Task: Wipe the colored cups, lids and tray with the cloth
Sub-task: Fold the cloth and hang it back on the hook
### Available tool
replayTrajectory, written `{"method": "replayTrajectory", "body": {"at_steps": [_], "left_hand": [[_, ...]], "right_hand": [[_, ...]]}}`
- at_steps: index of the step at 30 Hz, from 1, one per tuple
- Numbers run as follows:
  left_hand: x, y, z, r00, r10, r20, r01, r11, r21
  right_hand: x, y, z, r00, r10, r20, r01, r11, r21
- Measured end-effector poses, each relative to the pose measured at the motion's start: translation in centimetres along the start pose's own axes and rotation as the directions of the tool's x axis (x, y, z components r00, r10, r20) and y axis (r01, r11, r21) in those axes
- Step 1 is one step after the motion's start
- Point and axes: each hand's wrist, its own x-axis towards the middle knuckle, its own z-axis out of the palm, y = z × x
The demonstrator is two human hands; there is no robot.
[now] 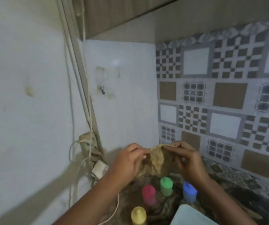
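Observation:
A yellowish-brown cloth [156, 159] hangs in the air between my hands above the counter. My left hand [129, 161] pinches its upper left edge, and my right hand [187, 158] pinches its upper right edge. Below the cloth stand several lidded colored cups: green [166, 185], red [148, 194], blue [189, 191] and yellow [138, 215]. A light blue tray [190, 215] shows at the bottom edge, partly hidden by my right forearm. The picture is blurred.
A dark patterned counter [237, 184] carries the cups. A white wall with a socket, plug [99, 168] and loose cables is on the left. Patterned tiles [219, 103] cover the back wall, and a cabinet [122, 13] hangs overhead.

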Motion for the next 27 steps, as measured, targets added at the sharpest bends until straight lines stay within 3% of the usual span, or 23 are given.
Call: {"method": "replayTrajectory", "body": {"at_steps": [4,7,8,11,12,14,17,19,20,23,27], "left_hand": [[4.0,-3.4,-4.1,0.999,0.032,-0.019,-0.027,0.98,0.197],[7.2,-3.8,-8.3,0.996,-0.085,-0.042,0.093,0.96,0.264],[8.2,-3.9,-9.6,0.992,-0.117,-0.04,0.124,0.957,0.263],[10.1,-4.8,-13.0,0.984,-0.159,-0.078,0.177,0.912,0.371],[10.5,-5.1,-14.0,0.983,-0.162,-0.09,0.185,0.882,0.433],[11.2,-5.8,-15.6,0.979,-0.198,-0.042,0.186,0.792,0.582],[12.2,-7.4,-17.1,0.971,-0.237,0.034,0.1,0.533,0.84],[12.5,-8.7,-17.4,0.988,-0.156,0.014,0.064,0.48,0.875],[12.7,-9.3,-17.4,0.992,-0.129,-0.006,0.068,0.478,0.876],[13.2,-10.6,-17.1,0.986,-0.169,0.004,0.073,0.446,0.892],[13.2,-11.2,-16.7,0.993,-0.118,-0.025,0.075,0.439,0.895]], "right_hand": [[7.0,-0.7,3.1,0.994,-0.113,0.01,0.113,0.992,-0.055],[12.5,-2.0,5.5,0.985,-0.174,0.021,0.175,0.982,-0.069],[14.2,-2.7,6.3,0.987,-0.155,0.038,0.157,0.986,-0.051],[18.8,-4.9,8.2,0.987,0.056,0.15,-0.082,0.981,0.175],[20.1,-5.5,8.8,0.982,0.106,0.156,-0.138,0.967,0.213],[22.4,-5.9,10.4,0.987,0.082,0.139,-0.109,0.975,0.196],[24.7,-6.5,12.6,0.989,0.049,0.141,-0.077,0.978,0.196],[25.9,-6.6,13.7,0.994,0.036,0.106,-0.05,0.99,0.135],[26.5,-6.6,14.3,0.99,0.065,0.123,-0.089,0.976,0.198],[27.1,-6.4,15.7,0.988,0.087,0.132,-0.104,0.986,0.132],[26.9,-5.4,17.1,0.997,-0.026,0.077,0.018,0.994,0.105]]}}
